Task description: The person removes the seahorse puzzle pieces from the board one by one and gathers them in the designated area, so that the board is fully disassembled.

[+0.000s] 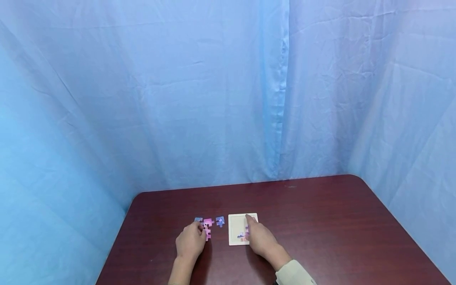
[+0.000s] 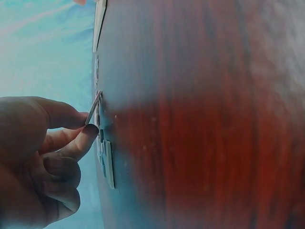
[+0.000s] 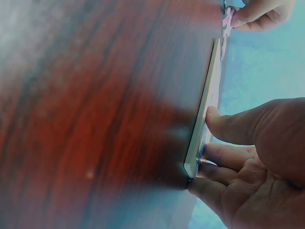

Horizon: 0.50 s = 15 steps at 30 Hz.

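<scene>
My left hand (image 1: 190, 241) pinches a pink jigsaw piece (image 1: 208, 234) between thumb and fingertips. In the left wrist view that piece (image 2: 93, 109) is tilted, its lower edge close to the others. Just beyond the fingers lie another pink piece (image 1: 208, 222) and a blue piece (image 1: 198, 219), partly covered. My right hand (image 1: 263, 239) rests over the right side of a cream square puzzle tray (image 1: 235, 243), hiding part of it. Seen from the right wrist, its thumb and fairly straight fingers (image 3: 224, 155) touch the tray. Some pink and purple pieces (image 1: 243, 236) lie inside the tray.
A blue piece with a star (image 1: 220, 221) lies between the left-hand group and the tray. Everything is on a dark red wooden table (image 1: 320, 221), with light blue curtains (image 1: 213, 99) behind it and at both sides.
</scene>
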### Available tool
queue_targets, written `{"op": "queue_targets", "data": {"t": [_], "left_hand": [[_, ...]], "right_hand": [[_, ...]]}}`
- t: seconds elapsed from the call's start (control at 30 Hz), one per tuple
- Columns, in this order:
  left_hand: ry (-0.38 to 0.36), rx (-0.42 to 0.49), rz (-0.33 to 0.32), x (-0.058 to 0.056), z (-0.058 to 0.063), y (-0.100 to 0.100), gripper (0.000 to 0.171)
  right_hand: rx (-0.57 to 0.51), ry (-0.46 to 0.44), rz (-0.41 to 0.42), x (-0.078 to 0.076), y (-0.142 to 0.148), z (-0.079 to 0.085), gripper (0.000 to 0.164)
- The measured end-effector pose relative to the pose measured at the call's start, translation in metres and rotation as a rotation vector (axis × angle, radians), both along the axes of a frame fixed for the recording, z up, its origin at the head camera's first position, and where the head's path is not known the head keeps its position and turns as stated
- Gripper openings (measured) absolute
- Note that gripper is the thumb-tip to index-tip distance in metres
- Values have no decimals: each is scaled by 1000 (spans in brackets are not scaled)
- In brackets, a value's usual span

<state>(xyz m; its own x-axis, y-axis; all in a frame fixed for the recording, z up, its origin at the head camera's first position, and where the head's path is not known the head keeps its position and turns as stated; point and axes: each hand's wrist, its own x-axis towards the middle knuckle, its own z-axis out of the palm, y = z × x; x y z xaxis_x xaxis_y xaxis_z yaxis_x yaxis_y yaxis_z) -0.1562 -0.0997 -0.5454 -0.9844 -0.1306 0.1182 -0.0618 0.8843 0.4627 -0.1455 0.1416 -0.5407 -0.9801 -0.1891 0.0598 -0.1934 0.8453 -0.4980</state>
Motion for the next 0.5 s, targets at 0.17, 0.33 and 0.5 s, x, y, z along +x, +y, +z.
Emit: {"op": "queue_targets", "data": {"t": [0.17,0.33,0.5], "left_hand": [[1,-2,13,1,0,-1,7],[30,20,1,5,1,4,6],[87,45,-69,10,3,18,8]], "right_hand": [[-5,-16,-4,-1,-2,-2,65],[-4,-15,-3,-1,-2,-4,65],[7,-15,-12,-2,0,-5,65]]}}
